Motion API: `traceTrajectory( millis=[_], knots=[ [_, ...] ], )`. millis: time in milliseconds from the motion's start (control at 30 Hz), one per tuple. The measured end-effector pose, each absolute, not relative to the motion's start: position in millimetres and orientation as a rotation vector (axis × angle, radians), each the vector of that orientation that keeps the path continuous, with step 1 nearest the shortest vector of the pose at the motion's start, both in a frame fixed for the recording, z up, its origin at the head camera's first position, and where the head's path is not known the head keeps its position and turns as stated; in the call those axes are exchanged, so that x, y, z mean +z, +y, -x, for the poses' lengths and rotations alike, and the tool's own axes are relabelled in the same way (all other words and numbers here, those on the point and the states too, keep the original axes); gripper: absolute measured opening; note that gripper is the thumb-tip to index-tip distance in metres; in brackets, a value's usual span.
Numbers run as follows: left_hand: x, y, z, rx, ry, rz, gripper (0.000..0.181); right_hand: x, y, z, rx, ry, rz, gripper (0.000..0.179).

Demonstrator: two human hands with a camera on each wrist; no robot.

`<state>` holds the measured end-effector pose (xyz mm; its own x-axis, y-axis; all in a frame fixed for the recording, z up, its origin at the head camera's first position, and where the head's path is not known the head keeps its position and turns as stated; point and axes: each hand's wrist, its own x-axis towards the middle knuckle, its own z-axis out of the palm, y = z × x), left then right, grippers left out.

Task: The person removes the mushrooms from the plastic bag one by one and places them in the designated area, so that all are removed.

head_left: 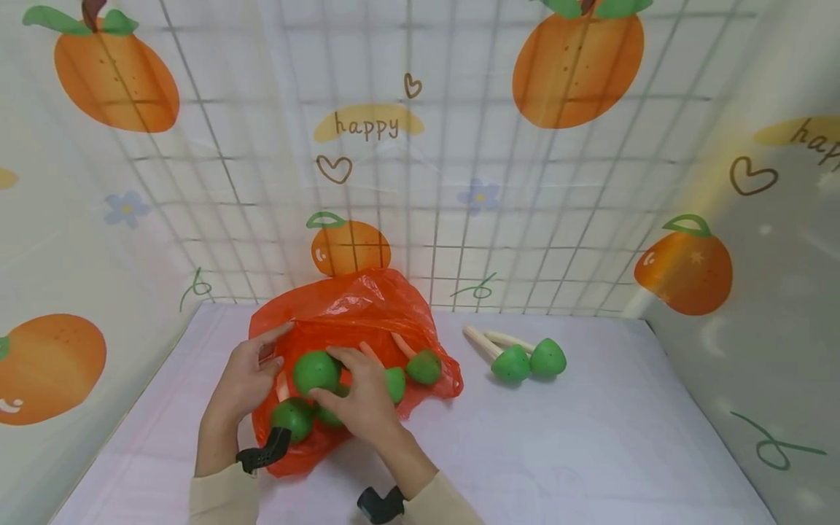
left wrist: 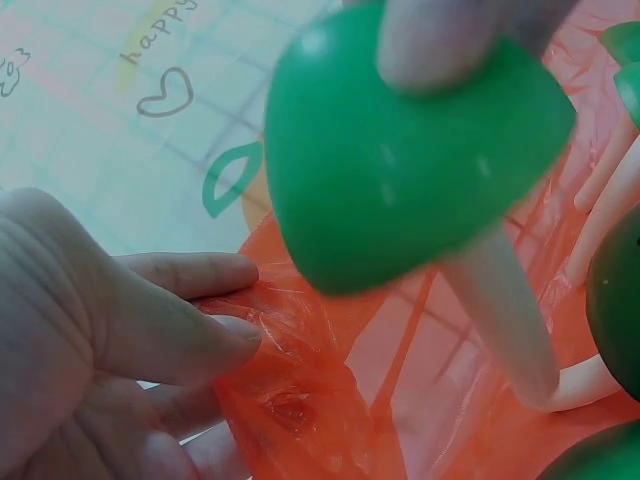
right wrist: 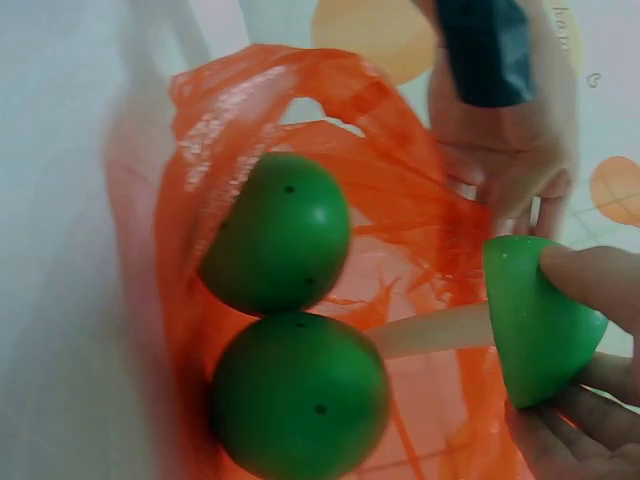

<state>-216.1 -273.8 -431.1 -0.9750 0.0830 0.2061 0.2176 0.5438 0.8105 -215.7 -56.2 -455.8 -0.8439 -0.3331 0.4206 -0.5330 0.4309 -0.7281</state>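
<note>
A red plastic bag (head_left: 374,292) lies open on the table with several toy mushrooms in it, each with a green cap and pale stem. My left hand (head_left: 239,383) pinches the bag's left edge between thumb and fingers, seen closely in the left wrist view. Over the bag's opening, my right hand (head_left: 367,401) grips a toy mushroom (head_left: 315,370) by its cap; in the left wrist view its stem (left wrist: 500,310) points down into the bag. Two other dotted green caps (right wrist: 300,395) lie beside it in the right wrist view.
Two more toy mushrooms (head_left: 512,363) lie on the table right of the bag, stems pointing back. Behind the table (head_left: 558,452) stands a white wire grid covered by a sheet printed with oranges. Similar sheets hang at both sides.
</note>
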Motion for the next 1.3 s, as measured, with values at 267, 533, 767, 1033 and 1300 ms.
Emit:
traceTrajectory(
  millis=[267,533,767,1033,1300],
  knots=[
    [-432,-273,216,-1.414,-2.643,0.245,0.056,-437,-40,207,1.475,-2.37,-0.733,0.062],
    [-432,-273,217,-1.41,-2.658,0.229,0.057,-414,-23,200,1.574,-2.275,-0.726,0.062],
    [-430,-272,216,-1.428,-2.673,0.204,0.058,-408,-6,201,1.69,-2.149,-0.699,0.06],
    [-429,-271,215,-1.415,-2.681,0.189,0.059,-400,20,204,1.833,-2.054,-0.607,0.059],
    [-426,-270,214,-1.405,-2.693,0.172,0.059,-395,48,212,1.855,-1.993,-0.535,0.059]
  ],
)
